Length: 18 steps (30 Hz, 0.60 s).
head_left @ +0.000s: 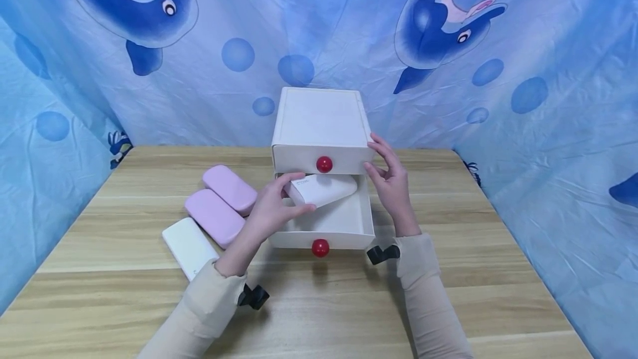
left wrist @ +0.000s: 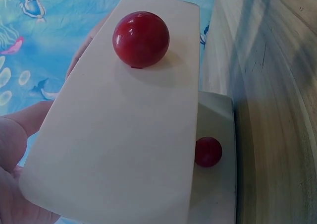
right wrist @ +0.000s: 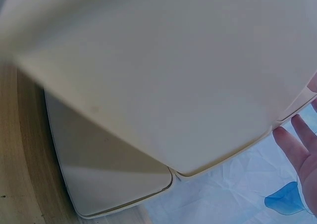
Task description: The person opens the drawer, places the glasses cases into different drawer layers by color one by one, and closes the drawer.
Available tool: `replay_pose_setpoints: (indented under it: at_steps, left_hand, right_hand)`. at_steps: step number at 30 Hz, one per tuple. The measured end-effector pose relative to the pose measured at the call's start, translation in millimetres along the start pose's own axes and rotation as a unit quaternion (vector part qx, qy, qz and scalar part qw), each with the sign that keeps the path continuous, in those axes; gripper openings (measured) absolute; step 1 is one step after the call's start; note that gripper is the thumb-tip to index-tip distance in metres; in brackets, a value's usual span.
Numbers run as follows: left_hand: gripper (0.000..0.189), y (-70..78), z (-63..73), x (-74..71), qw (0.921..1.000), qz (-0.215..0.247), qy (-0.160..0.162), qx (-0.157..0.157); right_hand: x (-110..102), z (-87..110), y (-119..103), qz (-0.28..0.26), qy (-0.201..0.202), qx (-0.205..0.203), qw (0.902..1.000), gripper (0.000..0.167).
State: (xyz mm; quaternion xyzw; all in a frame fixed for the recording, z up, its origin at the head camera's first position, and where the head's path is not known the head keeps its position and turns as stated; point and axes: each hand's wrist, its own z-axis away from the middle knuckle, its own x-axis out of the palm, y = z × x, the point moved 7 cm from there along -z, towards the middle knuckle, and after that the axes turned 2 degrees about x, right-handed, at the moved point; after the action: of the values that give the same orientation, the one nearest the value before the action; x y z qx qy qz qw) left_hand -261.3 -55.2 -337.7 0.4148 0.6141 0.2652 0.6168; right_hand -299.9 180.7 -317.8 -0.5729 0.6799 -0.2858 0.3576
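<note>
My left hand (head_left: 269, 209) holds a white oblong case (head_left: 329, 188) with small print on its near end, thumb and fingers at that end. The case lies tilted inside the pulled-out lower drawer (head_left: 294, 240) of a small white drawer box (head_left: 321, 118). My right hand (head_left: 395, 184) touches the right side of the box beside the closed upper drawer, its fingers fairly straight. Red round knobs (left wrist: 141, 39) mark both drawer fronts. In the left wrist view the drawer front hides the case. The right wrist view shows the box side and right fingertips (right wrist: 285, 137).
Two purple oblong cases (head_left: 229, 188) and another white oblong case (head_left: 190, 248) lie on the wooden table (head_left: 473, 270), left of the box. My left forearm partly covers the nearest white one. A blue dolphin-print cloth (head_left: 329, 26) hangs behind and at both sides.
</note>
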Motion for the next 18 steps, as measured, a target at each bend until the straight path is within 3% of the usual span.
replay_pose_setpoints:
  at_steps: [9, 18]
  left_hand:
    - [0.079, -0.7, 0.2, 2.7, 0.9998, 0.019, -0.011, -0.003]
    - [0.074, -0.5, 3.5, 1.1, 0.9995, 0.020, 0.023, -0.002]
  right_hand:
    - [-1.9, -0.1, 7.4, -0.001, -0.001, -0.009, 1.0000, 0.039]
    - [-1.9, -0.4, 6.2, 0.002, -0.004, -0.014, 0.9999, 0.038]
